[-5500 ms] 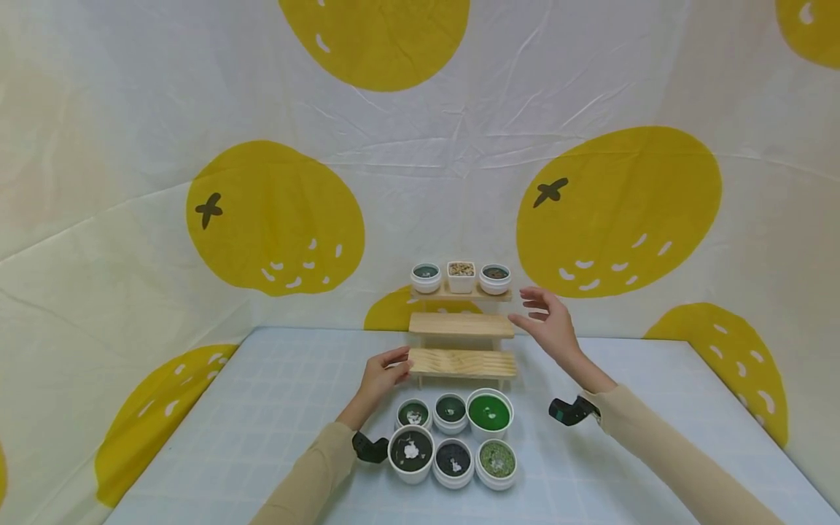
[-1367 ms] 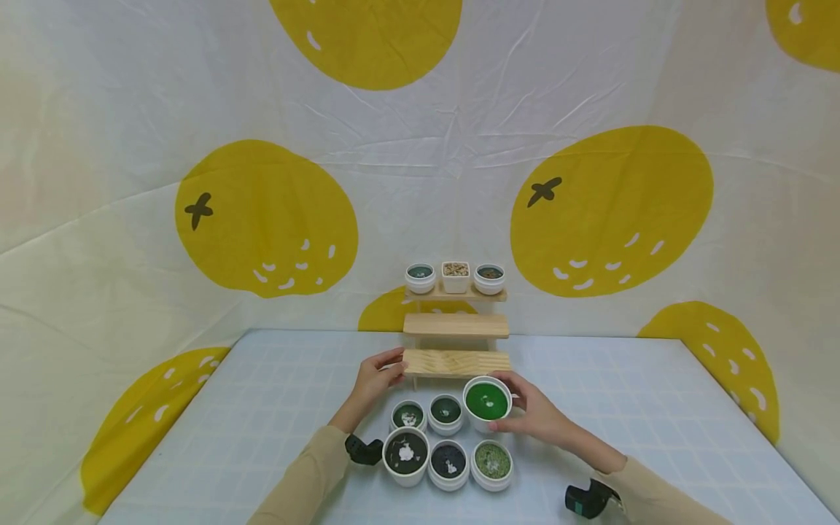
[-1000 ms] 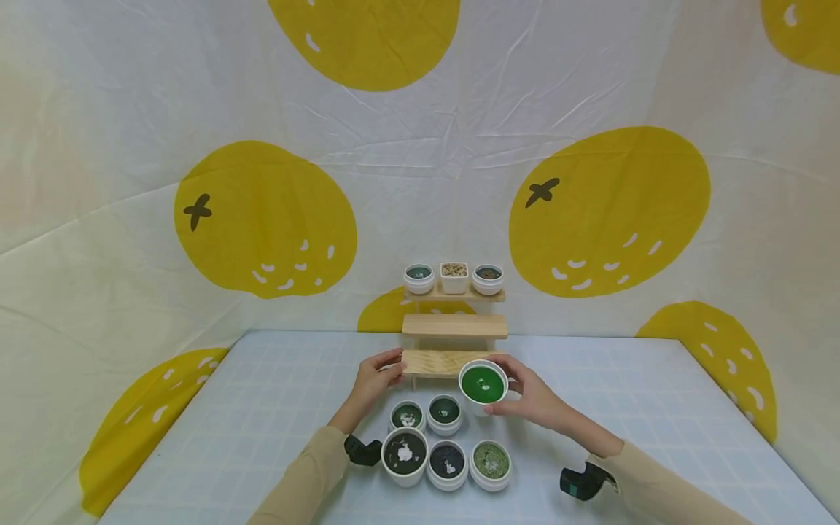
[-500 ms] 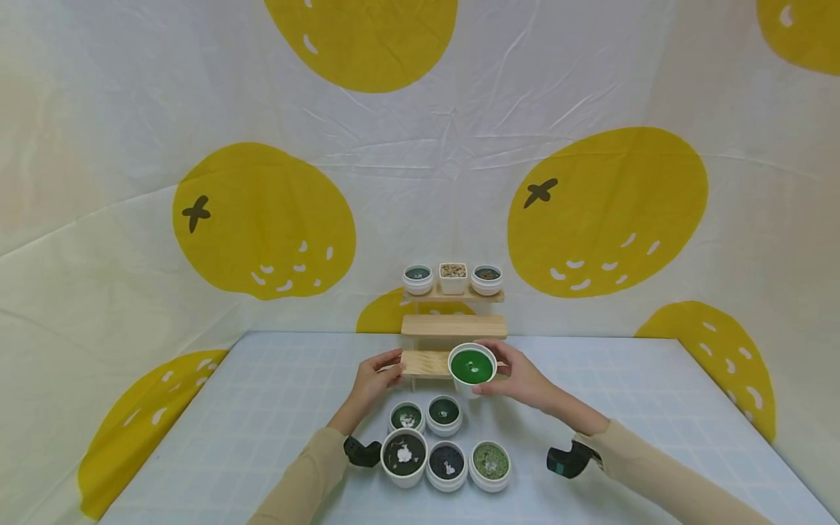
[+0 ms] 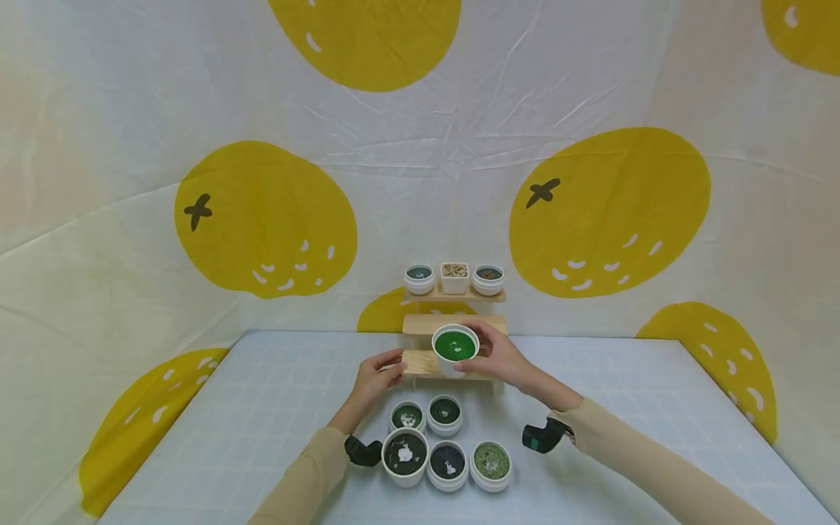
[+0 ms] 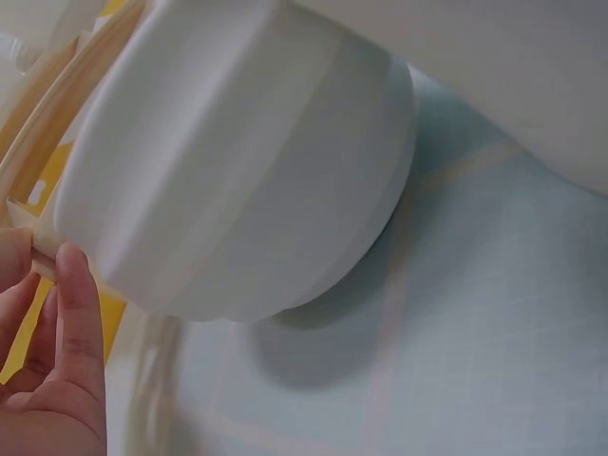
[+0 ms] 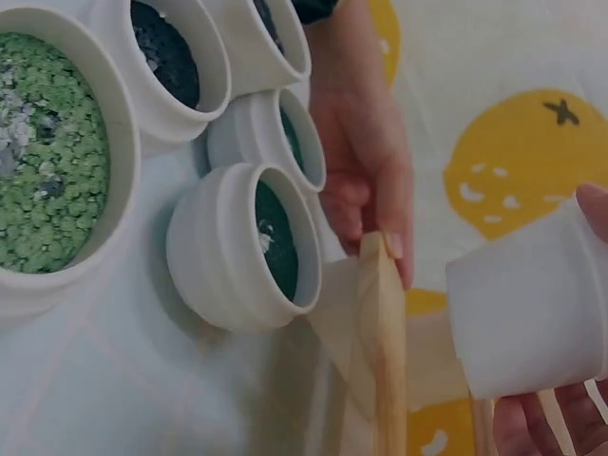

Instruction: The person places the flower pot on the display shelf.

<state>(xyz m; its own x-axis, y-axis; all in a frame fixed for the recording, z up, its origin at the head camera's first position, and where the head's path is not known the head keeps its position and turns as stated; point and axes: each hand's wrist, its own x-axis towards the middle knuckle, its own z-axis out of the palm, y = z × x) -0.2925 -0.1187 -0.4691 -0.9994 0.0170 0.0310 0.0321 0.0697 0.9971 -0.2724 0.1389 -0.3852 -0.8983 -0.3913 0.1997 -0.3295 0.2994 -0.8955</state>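
Note:
My right hand (image 5: 502, 357) grips a white round pot with a bright green fill (image 5: 456, 345) by its right side. The pot is held upright over the lowest step of a three-tier wooden stand (image 5: 420, 362) and overlaps the middle tier in the head view. In the right wrist view its plain white wall (image 7: 522, 304) is beside the stand. My left hand (image 5: 375, 379) pinches the left end of the lowest step between thumb and fingers, as the left wrist view also shows at the board's edge (image 6: 44, 242).
On the top tier stand three small white pots, the middle one square (image 5: 454, 278). Several filled white pots sit close together on the table in front, among them a dark one (image 5: 405, 453) and a speckled green one (image 5: 491, 463). A fruit-print cloth (image 5: 433, 211) hangs behind.
My right hand has come down from beside the stand, lifted the green-filled pot off the front group, and carried it up and left over the lowest step. My left hand keeps its place.

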